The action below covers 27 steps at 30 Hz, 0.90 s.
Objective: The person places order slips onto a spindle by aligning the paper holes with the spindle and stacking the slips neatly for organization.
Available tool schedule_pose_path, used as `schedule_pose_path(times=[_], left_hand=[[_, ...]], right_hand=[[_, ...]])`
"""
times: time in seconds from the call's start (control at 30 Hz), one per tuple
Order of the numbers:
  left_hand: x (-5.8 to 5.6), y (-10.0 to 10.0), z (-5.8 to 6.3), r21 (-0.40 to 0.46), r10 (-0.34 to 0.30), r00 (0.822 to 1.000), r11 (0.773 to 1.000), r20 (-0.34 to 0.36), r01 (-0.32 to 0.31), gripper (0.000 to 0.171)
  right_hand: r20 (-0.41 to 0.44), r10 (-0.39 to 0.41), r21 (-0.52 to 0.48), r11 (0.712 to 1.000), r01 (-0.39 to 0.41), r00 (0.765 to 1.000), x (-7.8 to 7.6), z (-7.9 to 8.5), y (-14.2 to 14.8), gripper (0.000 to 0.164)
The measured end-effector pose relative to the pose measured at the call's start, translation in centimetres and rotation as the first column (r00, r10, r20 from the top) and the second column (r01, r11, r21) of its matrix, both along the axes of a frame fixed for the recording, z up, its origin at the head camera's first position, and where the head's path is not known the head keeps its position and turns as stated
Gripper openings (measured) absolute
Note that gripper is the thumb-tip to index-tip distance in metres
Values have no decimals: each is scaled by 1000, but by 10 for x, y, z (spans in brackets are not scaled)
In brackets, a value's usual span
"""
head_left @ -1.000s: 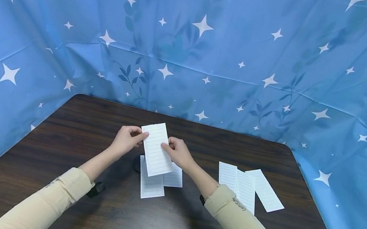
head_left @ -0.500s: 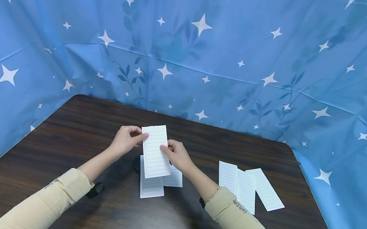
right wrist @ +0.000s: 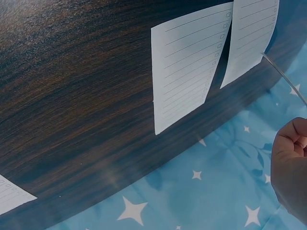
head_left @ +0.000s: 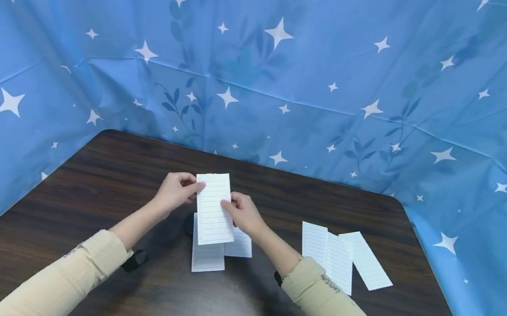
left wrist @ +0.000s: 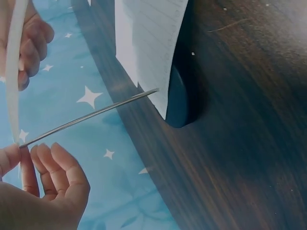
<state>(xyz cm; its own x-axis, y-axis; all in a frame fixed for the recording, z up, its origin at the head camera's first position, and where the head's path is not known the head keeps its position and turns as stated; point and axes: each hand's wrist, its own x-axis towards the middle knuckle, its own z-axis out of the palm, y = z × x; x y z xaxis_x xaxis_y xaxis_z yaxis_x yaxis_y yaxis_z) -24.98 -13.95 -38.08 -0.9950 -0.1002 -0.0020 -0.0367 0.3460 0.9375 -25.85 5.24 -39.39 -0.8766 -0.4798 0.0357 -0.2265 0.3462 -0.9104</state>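
Both hands hold up a white lined sheet of paper, printed with small checkboxes. My left hand pinches its upper left edge, and my right hand grips the right edge, thumb on the face. In the left wrist view that sheet appears nearly edge-on. A thin metal spike runs from the stacked sheets to the left hand's fingertips at the held sheet. I cannot tell whether its tip pierces that sheet. A dark rounded base stands beneath the stacked sheets.
Several more lined sheets lie overlapping on the right of the dark wooden table. One loose sheet is angled outward there. A blue curtain with white stars hangs beyond the table.
The held sheet has dropped slightly and turned more upright over the first half second. It has barely shifted since, and both hands keep their grip.
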Motion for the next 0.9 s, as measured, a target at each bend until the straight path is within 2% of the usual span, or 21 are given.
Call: schedule_pose_path(times=[0.27,0.4,0.53,0.63,0.73,0.9], left_hand=[[-1,-1,4,-1,-42,997,999,58,42,24],[-2,-7,1,52,-55,991,997,121,49,28],[-2,-11,-2,102,-45,986,994,162,28,31],[-3,-12,-4,86,-43,987,996,154,29,36],[-3,-11,-3,49,-63,991,997,120,57,39],[-6,-6,0,-16,-78,995,997,68,79,32]], right_hand=[[25,-26,12,1000,26,999,0,0,-1,25],[26,-36,7,999,36,999,1,-1,-1,23],[25,-53,15,998,53,998,1,-3,-1,21],[30,-52,17,999,52,998,1,-6,-1,21],[28,-40,8,999,39,999,1,-7,-1,21],[27,-48,-1,999,48,998,0,-6,-2,21]])
